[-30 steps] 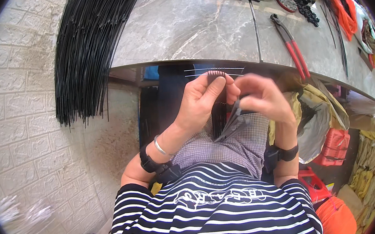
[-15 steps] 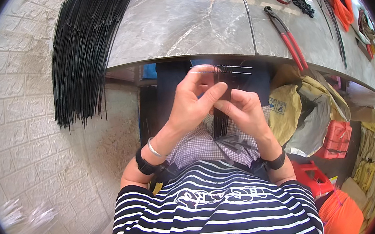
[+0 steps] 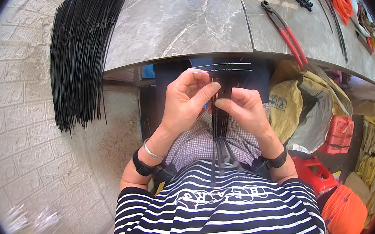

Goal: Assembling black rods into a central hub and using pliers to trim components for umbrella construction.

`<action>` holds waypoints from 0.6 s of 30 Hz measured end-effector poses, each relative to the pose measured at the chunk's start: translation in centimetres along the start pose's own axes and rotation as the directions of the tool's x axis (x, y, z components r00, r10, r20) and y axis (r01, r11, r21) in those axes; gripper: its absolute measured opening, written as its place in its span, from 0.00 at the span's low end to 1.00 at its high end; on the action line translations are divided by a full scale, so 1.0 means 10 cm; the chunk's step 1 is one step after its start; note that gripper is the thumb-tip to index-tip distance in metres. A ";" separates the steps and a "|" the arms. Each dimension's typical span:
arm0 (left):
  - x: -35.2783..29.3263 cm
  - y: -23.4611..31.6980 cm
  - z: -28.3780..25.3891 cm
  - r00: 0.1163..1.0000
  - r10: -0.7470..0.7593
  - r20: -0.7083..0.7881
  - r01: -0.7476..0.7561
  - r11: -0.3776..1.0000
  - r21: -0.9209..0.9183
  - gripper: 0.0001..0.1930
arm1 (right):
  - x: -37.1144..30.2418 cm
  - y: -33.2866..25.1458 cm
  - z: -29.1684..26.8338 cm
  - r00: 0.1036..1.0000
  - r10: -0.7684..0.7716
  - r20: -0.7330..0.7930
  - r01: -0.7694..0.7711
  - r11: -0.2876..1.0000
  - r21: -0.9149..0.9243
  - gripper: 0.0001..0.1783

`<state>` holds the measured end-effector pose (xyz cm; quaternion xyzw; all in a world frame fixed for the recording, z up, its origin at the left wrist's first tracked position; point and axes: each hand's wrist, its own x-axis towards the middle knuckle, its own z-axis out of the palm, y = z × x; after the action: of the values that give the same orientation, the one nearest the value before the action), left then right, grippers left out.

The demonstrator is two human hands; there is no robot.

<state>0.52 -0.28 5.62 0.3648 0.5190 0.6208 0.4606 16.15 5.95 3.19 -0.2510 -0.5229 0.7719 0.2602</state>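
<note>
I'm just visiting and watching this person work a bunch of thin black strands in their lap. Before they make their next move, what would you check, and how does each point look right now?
1. Left hand has a firm hold on the black strand bundle: ok, thumb and fingers close on it.
2. Right hand pinches the same bundle: ok.
3. Bundle gathered, not splaying: ok below the hands, where it is bound; loose ends spread toward the striped shirt.
4. Thin wires across the top seated evenly: cannot tell, too fine.
5. Red-handled pliers lie on the stone table: ok.
6. Spare black strands hanging off the table edge stay clear of the hands: ok.
</note>
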 end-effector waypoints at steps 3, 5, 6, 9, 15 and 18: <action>0.02 -0.04 -0.01 1.000 0.013 -0.013 -0.013 1.000 0.027 0.08 | 0.00 0.01 -0.01 0.999 -0.021 -0.038 0.021 1.000 -0.011 0.07; 0.02 -0.04 0.00 1.000 0.022 -0.015 -0.022 0.999 0.027 0.07 | 0.00 0.00 -0.02 1.000 0.006 -0.027 -0.005 1.000 0.013 0.07; 0.02 -0.03 -0.01 1.000 0.007 -0.014 -0.006 0.999 0.040 0.07 | -0.01 0.01 -0.02 1.000 0.005 -0.027 -0.004 1.000 0.015 0.07; 0.02 0.01 0.00 1.000 -0.029 -0.005 0.030 0.997 0.068 0.07 | -0.01 0.01 -0.03 0.999 -0.007 -0.039 0.008 1.000 0.014 0.08; 0.01 0.00 0.03 1.000 -0.003 -0.015 0.004 0.996 0.087 0.06 | -0.04 0.00 -0.05 0.999 0.044 -0.014 -0.044 0.999 0.008 0.08; 0.01 0.02 0.02 0.998 -0.063 0.013 0.062 0.996 0.061 0.07 | -0.03 -0.03 -0.08 0.999 0.039 0.010 -0.039 0.999 -0.015 0.08</action>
<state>0.65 -0.15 5.90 0.3668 0.5454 0.5874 0.4722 16.94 6.35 3.23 -0.2591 -0.5251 0.7742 0.2404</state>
